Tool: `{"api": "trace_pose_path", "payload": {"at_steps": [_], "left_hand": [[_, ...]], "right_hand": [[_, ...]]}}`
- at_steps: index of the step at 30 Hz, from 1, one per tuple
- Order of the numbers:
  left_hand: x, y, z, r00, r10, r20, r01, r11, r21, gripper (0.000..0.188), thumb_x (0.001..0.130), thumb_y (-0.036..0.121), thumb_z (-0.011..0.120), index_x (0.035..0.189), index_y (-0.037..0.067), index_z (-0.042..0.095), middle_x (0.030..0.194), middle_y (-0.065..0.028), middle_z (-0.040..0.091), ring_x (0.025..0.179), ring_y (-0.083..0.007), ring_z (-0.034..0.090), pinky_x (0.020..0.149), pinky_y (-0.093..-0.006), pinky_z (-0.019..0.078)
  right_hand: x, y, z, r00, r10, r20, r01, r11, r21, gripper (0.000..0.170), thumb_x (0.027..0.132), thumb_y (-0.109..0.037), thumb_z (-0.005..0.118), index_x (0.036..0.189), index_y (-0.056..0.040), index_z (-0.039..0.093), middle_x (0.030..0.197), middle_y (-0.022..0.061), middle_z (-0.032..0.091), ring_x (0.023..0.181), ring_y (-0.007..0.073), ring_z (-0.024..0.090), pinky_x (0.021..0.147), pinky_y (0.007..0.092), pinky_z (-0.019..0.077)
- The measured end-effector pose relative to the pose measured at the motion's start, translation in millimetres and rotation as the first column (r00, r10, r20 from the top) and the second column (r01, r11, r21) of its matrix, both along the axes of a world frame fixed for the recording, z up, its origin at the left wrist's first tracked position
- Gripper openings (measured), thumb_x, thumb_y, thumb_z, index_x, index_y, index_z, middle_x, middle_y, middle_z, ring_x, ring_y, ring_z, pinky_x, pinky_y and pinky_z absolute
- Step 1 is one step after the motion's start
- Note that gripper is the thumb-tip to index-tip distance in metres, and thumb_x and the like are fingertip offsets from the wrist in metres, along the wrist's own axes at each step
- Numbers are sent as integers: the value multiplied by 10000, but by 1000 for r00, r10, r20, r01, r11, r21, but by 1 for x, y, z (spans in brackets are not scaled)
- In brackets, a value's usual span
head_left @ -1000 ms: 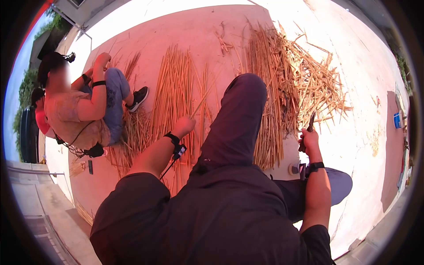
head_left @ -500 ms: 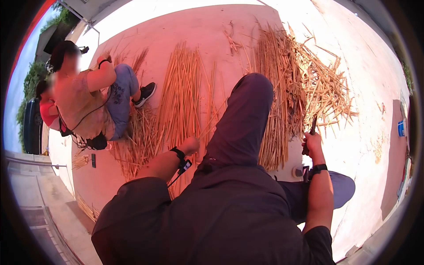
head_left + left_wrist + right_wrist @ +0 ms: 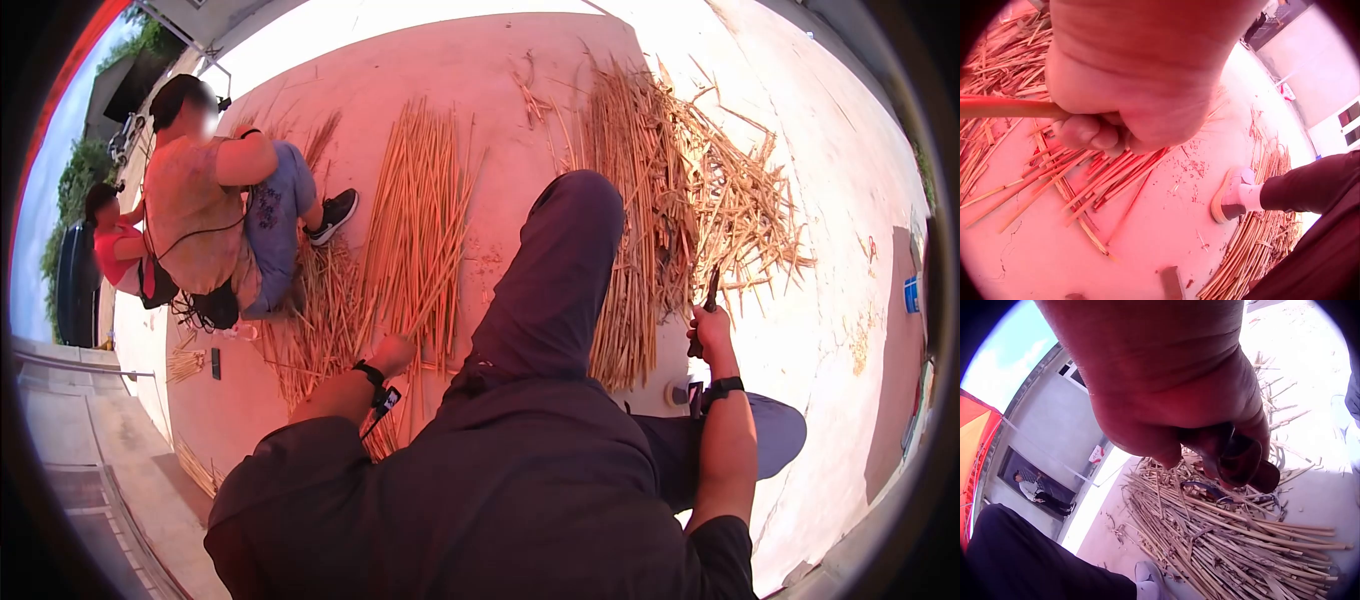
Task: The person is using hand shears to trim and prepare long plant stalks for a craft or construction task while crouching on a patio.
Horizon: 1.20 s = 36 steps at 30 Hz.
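Fingers of the person's left hand (image 3: 1129,94) are curled around one slender, straw-coloured stalk (image 3: 1010,109); one end juts from the fist, and the grip hides part of the rest. This hand is low, near a long, roughly aligned bundle (image 3: 415,200) of similar stalks on the floor (image 3: 350,80). On the other side of a raised knee (image 3: 565,250), the right hand (image 3: 712,335) has its fingers clamped on a dark tool (image 3: 712,290) pointing forward; whether the tool's jaws are apart cannot be told. Ahead of that hand lies a second heap (image 3: 640,220), with ragged scraps (image 3: 740,200) along its outer edge. Another person (image 3: 205,220) sits or crouches to the left.

By its look, the stalk should be very light, fairly stiff yet brittle, apt to split if bent sharply. Its dry skin may roll in the fingers. Holding near the middle should balance it best; held near one end, the far tip would probably waver.
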State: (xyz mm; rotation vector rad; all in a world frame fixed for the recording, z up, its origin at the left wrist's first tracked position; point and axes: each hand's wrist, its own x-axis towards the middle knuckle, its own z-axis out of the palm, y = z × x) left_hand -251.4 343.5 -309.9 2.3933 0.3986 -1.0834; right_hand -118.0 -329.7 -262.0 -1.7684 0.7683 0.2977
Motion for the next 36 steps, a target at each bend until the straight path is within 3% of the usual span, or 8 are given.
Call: {"api": "trace_pose_path", "payload": {"at_steps": [1, 13, 20, 25, 28, 32, 34, 36], "left_hand": [[3, -19, 18, 800, 598, -50, -592, 772, -234, 98, 912, 83, 588, 867, -3, 596, 643, -115, 586, 496, -223, 553, 419, -377, 383], [116, -63, 41, 857, 514, 34, -491, 834, -251, 106, 887, 23, 523, 979, -4, 567, 630, -88, 516, 451, -202, 524, 371, -375, 383], [118, -82, 32, 873, 488, 4, -453, 812, -368, 48, 927, 64, 549, 935, 17, 545, 642, -87, 526, 442, -185, 493, 365, -368, 355], [89, -83, 32, 913, 403, -70, -409, 890, -202, 127, 966, 139, 576, 918, 22, 577, 655, -73, 550, 469, -170, 526, 397, -365, 380], [62, -62, 11, 805, 594, -12, -581, 783, -221, 115, 955, 121, 587, 923, 11, 588, 641, -67, 540, 485, -174, 535, 405, -361, 370], [15, 9, -77, 847, 476, 238, -442, 878, -185, 55, 932, 65, 573, 911, 15, 580, 624, -65, 521, 471, -189, 520, 405, -365, 367], [8, 22, -74, 705, 710, -17, -671, 658, -343, 42, 901, 19, 570, 871, 33, 544, 610, -64, 506, 456, -200, 505, 396, -371, 365], [5, 9, -59, 683, 730, 0, -678, 635, -369, 65, 900, 26, 574, 860, 41, 524, 608, -63, 500, 456, -198, 504, 389, -372, 362]], "right_hand": [[-1, 1, 1, 1000, 1, -2, -1, 1000, -1, 215, 969, -205, 640, 939, -19, 537, 737, 59, 564, 512, 162, 548, 482, 314, 483], [-4, -3, -4, 1000, -20, -19, 19, 1000, -7, 218, 960, -197, 655, 975, -26, 521, 741, 60, 565, 510, 166, 547, 488, 322, 475], [-2, -2, -2, 999, -4, -34, 4, 1000, -10, 213, 964, -186, 655, 969, -19, 522, 747, 65, 568, 531, 159, 543, 491, 315, 485], [0, -3, -8, 999, 4, -42, -5, 1000, -6, 199, 968, -170, 655, 969, -13, 533, 752, 69, 572, 544, 159, 542, 495, 316, 495], [0, -1, -6, 999, -3, -49, 2, 1000, -22, 192, 968, -166, 653, 976, -11, 539, 751, 69, 572, 556, 162, 548, 496, 315, 500], [0, 1, -3, 999, 17, -44, -18, 999, -33, 195, 966, -169, 656, 978, -11, 542, 752, 69, 572, 562, 165, 551, 498, 315, 508], [0, 0, -5, 999, 13, -47, -15, 999, -40, 197, 962, -171, 660, 976, -12, 545, 753, 70, 573, 561, 166, 549, 499, 317, 513], [-1, 0, -7, 999, 19, -47, -21, 999, -40, 193, 963, -164, 655, 992, -18, 532, 753, 65, 569, 541, 161, 542, 490, 314, 502]]}}
